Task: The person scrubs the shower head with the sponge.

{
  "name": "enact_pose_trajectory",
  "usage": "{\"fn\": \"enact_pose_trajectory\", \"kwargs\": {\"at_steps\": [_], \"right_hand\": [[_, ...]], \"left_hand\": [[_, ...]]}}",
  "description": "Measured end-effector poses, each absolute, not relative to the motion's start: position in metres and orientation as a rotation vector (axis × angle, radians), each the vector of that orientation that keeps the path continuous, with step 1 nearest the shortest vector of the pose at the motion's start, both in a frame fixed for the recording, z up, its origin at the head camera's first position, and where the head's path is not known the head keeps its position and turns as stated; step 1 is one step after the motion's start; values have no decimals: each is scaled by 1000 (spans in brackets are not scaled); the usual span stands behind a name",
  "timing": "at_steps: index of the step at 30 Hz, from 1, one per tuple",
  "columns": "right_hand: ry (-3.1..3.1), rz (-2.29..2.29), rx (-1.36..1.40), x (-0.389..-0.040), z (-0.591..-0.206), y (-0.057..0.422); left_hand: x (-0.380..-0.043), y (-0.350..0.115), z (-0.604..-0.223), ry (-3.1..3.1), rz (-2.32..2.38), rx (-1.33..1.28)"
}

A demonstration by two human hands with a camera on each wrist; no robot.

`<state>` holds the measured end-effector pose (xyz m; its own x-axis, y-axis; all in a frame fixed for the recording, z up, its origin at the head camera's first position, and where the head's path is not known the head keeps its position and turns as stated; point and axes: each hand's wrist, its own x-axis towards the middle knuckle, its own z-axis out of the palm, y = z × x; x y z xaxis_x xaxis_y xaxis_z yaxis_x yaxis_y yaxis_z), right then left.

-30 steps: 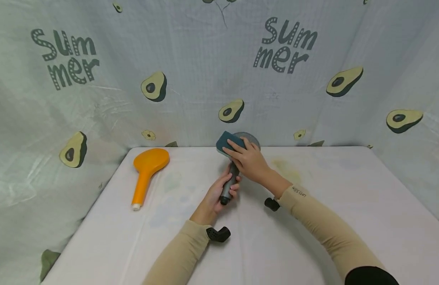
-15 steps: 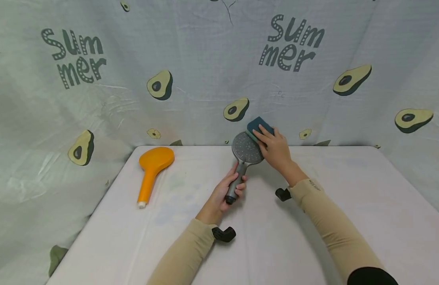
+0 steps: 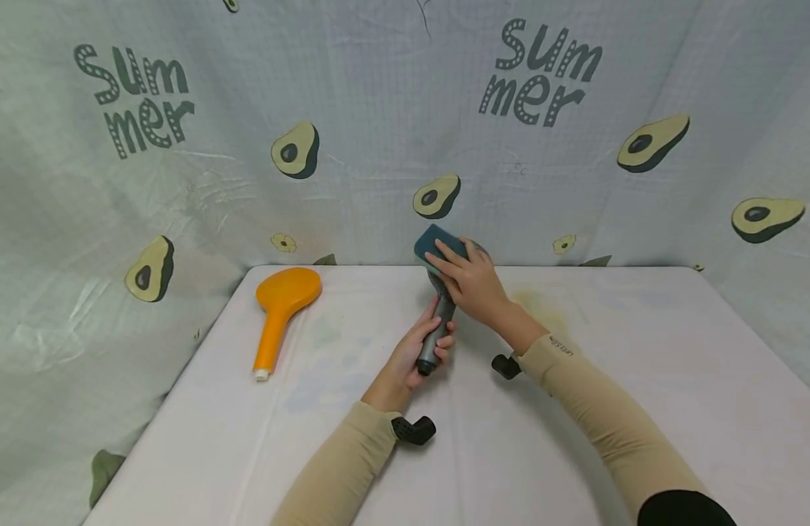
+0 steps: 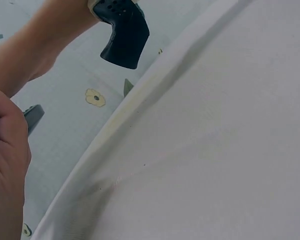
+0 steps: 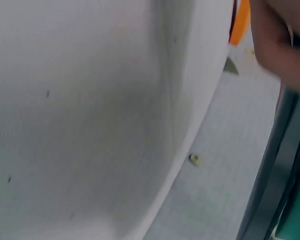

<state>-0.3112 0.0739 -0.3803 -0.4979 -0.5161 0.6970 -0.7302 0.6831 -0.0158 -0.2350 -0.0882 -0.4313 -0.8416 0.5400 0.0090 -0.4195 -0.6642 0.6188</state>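
Observation:
My left hand [image 3: 405,365] grips the grey handle of a shower head [image 3: 437,336], tilted up over the table with its dark end toward me. A dark teal sponge [image 3: 431,243] is held in my right hand [image 3: 473,285], fingers spread across its top, against the shower head's face. That hand and the sponge hide most of the round face in the head view. In the right wrist view, the grey edge of the shower head [image 5: 277,185] shows beside the green side of the sponge [image 5: 297,215]. The left wrist view catches only part of my left hand [image 4: 7,145].
An orange shower-head-shaped piece [image 3: 280,314] with a white tip lies on the left of the white-covered table [image 3: 543,453]. Behind the table's far edge hangs a pale curtain [image 3: 365,95] printed with avocados. Black wrist cameras [image 3: 414,431] sit on both sleeves.
My right hand slid the sponge right to the shower head's edge, baring its speckled face, then came back left over it. My left hand keeps its grip on the handle.

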Motion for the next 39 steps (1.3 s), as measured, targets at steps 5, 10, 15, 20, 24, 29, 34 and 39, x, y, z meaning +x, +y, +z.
{"fn": "enact_pose_trajectory", "kwargs": {"at_steps": [5, 10, 15, 20, 24, 29, 34, 39], "right_hand": [[-2192, 237, 1112, -309, -379, 68], [-2197, 272, 1078, -317, -377, 78], [-2251, 361, 945, -328, -378, 96], [-2292, 399, 805, -333, -380, 108], [-2293, 417, 741, -332, -381, 103], [-2289, 414, 805, -323, -381, 85], [-2235, 320, 981, -309, -381, 63], [-2202, 284, 1042, -308, -376, 62]], "left_hand": [[-236, -87, -430, 880, 2448, 262], [-236, -88, -430, 832, 2469, 227], [-236, -88, -430, 800, 2485, 221], [-236, -88, -430, 846, 2476, 220], [-236, -88, -431, 868, 2468, 228], [-237, -88, -433, 870, 2468, 221], [-239, -88, -434, 915, 2470, 247], [-241, -86, -432, 903, 2497, 260]]}}
